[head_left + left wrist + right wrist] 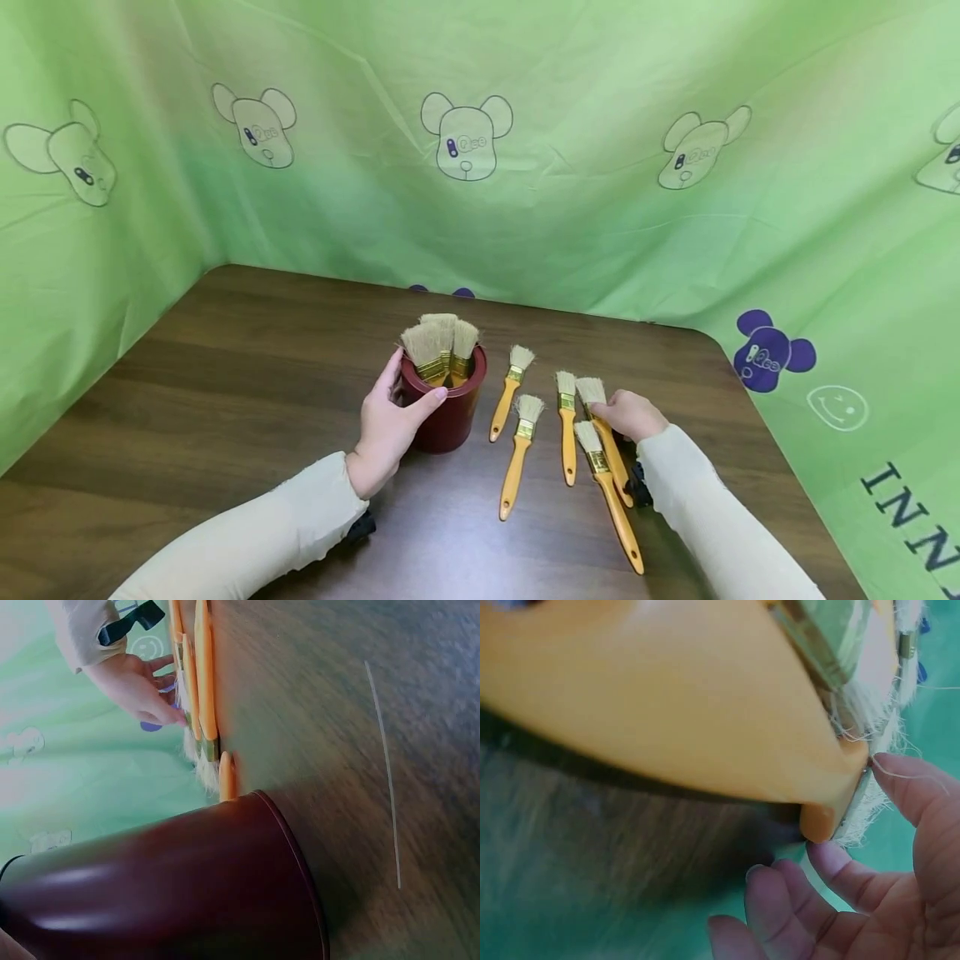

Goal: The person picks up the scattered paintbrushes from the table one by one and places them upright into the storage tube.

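Fingers (600,410) on brush (609,440), left hand (386,425) around pot (448,408)

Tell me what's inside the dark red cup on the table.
The dark red cup, held by the left hand, contains three brushes standing bristles up, brass ferrules showing at the rim. Their handles and the cup's bottom are hidden by its wall.
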### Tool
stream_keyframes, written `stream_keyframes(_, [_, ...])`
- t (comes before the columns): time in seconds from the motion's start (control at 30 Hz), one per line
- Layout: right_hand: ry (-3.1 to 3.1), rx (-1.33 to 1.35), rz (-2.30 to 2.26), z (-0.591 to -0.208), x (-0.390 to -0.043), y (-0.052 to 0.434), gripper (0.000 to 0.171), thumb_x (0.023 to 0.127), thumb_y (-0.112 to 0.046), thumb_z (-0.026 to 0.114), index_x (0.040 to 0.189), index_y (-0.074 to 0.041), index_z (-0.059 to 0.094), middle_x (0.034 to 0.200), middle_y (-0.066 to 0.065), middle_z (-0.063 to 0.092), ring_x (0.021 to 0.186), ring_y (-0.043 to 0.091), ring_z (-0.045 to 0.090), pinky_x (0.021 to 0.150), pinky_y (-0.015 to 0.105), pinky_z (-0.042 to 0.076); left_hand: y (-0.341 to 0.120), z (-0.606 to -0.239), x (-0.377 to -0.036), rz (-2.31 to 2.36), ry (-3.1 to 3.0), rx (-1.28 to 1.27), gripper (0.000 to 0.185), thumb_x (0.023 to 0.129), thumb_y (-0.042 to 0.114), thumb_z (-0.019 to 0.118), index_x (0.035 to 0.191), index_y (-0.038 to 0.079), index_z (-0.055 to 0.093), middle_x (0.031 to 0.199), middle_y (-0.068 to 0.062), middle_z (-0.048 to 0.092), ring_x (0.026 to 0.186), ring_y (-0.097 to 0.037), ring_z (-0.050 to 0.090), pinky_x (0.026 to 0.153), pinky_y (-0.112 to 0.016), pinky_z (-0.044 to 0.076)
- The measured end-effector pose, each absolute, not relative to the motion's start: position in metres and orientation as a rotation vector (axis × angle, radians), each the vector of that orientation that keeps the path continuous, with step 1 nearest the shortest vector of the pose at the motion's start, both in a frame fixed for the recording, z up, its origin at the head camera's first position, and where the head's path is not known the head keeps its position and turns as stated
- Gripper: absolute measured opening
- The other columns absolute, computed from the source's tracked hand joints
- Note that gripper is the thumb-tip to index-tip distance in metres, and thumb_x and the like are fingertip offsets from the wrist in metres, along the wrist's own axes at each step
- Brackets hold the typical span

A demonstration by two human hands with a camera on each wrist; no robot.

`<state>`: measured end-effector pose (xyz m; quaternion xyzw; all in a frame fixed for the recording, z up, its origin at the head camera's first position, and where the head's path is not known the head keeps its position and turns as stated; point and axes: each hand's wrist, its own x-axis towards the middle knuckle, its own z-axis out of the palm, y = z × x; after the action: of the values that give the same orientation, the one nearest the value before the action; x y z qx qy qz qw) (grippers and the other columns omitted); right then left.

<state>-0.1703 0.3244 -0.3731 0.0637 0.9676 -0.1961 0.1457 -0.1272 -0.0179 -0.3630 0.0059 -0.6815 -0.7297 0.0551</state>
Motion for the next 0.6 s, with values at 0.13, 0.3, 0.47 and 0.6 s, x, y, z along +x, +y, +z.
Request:
stream_keyframes(0.13, [2.792, 0.192, -0.531, -0.374, -0.173, 0.321, 0.048, 0.091, -0.034, 0.058, 0.054, -0.018, 0.033, 0.049, -0.006, 0.028, 0.045, 0.01, 0.033, 0.048, 0.025, 0.031, -0.022, -0.363, -0.128, -2.236, -2.066, -0.002, 0.082, 0.081, 0.009, 0.075, 0.149, 0.005, 0.031, 0.143, -0.017, 0.044, 0.129, -0.029, 0.044, 0.104, -0.043, 0.037])
stream_keyframes(0.3, [2.774, 0.19, -0.55, -0.373, -0.173, 0.32, 0.044, 0.086, -0.032, 0.065, 0.057, -0.017, 0.036, 0.051, -0.006, 0.031, 0.047, 0.011, 0.038, 0.048, 0.025, 0.033, -0.029, -0.364, -0.132, -2.304, -2.044, -0.027, 0.079, 0.083, 0.006, 0.072, 0.15, 0.005, 0.03, 0.146, -0.018, 0.039, 0.132, -0.032, 0.04, 0.105, -0.045, 0.035])
stream_keyframes(0.47, [2.752, 0.236, -0.574, -0.372, -0.172, 0.321, 0.034, 0.085, -0.026, 0.064, 0.063, -0.011, 0.043, 0.057, -0.002, 0.039, 0.051, 0.014, 0.045, 0.046, 0.028, 0.042, -0.038, -0.367, -0.135, -2.424, -1.98, -0.082, 0.075, 0.086, 0.001, 0.066, 0.15, 0.005, 0.028, 0.152, -0.015, 0.031, 0.137, -0.03, 0.032, 0.108, -0.043, 0.03])
stream_keyframes(0.6, [2.75, 0.274, -0.623, -0.371, -0.171, 0.322, 0.026, 0.083, -0.022, 0.064, 0.083, 0.002, 0.055, 0.072, 0.009, 0.052, 0.058, 0.019, 0.051, 0.046, 0.034, 0.049, -0.043, -0.368, -0.136, -2.44, -1.965, -0.102, 0.071, 0.087, -0.001, 0.063, 0.149, 0.003, 0.029, 0.151, -0.017, 0.032, 0.137, -0.03, 0.032, 0.108, -0.042, 0.03])
